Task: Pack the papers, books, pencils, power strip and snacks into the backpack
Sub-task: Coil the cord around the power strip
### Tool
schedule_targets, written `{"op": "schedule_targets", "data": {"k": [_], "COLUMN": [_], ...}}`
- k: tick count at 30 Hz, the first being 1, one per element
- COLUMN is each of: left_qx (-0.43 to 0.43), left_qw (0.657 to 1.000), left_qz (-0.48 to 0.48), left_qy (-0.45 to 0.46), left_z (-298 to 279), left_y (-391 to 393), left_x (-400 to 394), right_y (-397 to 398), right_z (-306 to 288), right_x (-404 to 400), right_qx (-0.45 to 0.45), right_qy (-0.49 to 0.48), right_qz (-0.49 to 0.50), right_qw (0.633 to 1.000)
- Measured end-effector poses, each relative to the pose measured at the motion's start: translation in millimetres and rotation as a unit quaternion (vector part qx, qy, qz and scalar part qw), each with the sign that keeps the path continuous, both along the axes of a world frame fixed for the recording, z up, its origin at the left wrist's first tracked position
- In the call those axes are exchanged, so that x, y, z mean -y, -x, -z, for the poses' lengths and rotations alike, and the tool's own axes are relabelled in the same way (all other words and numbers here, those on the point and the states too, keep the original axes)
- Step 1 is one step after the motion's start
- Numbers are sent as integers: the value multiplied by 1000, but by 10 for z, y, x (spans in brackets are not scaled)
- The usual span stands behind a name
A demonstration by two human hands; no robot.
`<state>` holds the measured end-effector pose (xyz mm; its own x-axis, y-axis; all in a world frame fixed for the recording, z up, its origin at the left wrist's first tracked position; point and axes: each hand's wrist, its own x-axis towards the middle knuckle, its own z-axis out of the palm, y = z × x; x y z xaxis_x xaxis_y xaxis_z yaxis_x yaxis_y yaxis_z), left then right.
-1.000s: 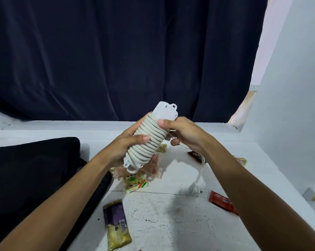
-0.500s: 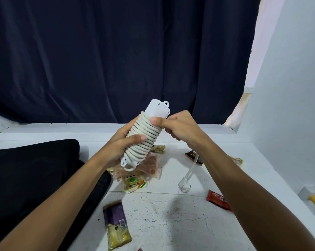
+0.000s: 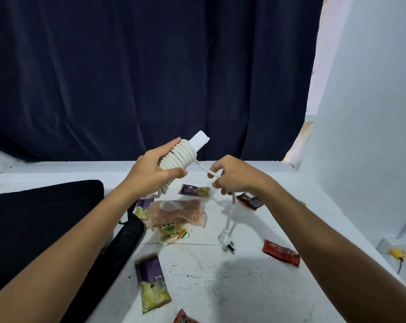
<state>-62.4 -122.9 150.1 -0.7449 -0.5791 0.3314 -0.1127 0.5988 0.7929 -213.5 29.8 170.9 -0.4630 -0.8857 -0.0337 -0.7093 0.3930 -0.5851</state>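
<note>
My left hand (image 3: 154, 170) grips a white power strip (image 3: 181, 157) with its cord coiled tightly round the body, held tilted above the table. My right hand (image 3: 232, 177) pinches the loose end of the cord (image 3: 230, 213), which hangs down to the plug (image 3: 227, 244) just over the table. The black backpack (image 3: 34, 229) lies flat at the left, partly under my left forearm. Snack packets lie scattered below: a purple-yellow one (image 3: 151, 284), a pinkish bag (image 3: 178, 213), a red bar (image 3: 281, 252), a dark one (image 3: 249, 200).
The white table (image 3: 220, 287) ends at a dark curtain (image 3: 150, 78) behind and a white wall (image 3: 372, 113) on the right. A yellow object with a cable (image 3: 397, 254) lies off the table's right edge. More small packets (image 3: 193, 190) sit near the centre.
My right hand has drawn away from the strip to the right, pulling the cord's free end out. The left hand has turned the strip, and the plug has shifted nearer.
</note>
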Motion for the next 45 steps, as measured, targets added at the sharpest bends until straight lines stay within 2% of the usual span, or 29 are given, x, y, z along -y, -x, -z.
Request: {"op": "schedule_targets", "data": {"k": [2, 4, 6, 10, 14, 16, 19, 21, 24, 32, 36, 39, 45], "left_qx": [67, 144, 217, 332, 372, 345, 221, 134, 28, -56, -67, -65, -68], "left_qw": [990, 962, 933, 911, 893, 892, 890, 873, 834, 861, 877, 884, 895], "left_qz": [-59, -80, -80, 15, 179, 277, 390, 426, 463, 386, 353, 345, 314], "left_qy": [108, 216, 276, 245, 180, 95, -87, -197, -298, -327, -320, -307, -308], "left_z": [-79, -172, -309, -573, -733, -718, -547, -420, -285, -63, -27, -11, 63], "left_y": [-23, -27, -19, -74, -175, -220, -284, -290, -244, -211, -183, -147, -140], "left_x": [-59, -130, -203, -250, -234, -227, -178, -174, -211, -289, -317, -364, -396], "right_y": [-24, -62, -99, -101, -127, -109, -8, 54, 66, 126, 130, 42, -33], "right_z": [-21, -43, -29, -153, -461, -561, -640, -633, -546, -241, -108, 36, 153], "right_x": [1, 9, 4, -145, -339, -395, -428, -393, -307, -427, -464, -420, -365], "right_qx": [-27, -84, -142, -225, -169, -86, 80, 159, 236, 339, 427, 383, 358], "right_qy": [37, 49, 60, 111, 136, 133, 190, 242, 257, 224, 206, 225, 236], "right_qz": [22, 36, 29, -68, -175, -194, -217, -207, -199, -170, -195, -153, -80], "right_qw": [999, 995, 988, 965, 961, 968, 954, 934, 916, 898, 859, 883, 900]}}
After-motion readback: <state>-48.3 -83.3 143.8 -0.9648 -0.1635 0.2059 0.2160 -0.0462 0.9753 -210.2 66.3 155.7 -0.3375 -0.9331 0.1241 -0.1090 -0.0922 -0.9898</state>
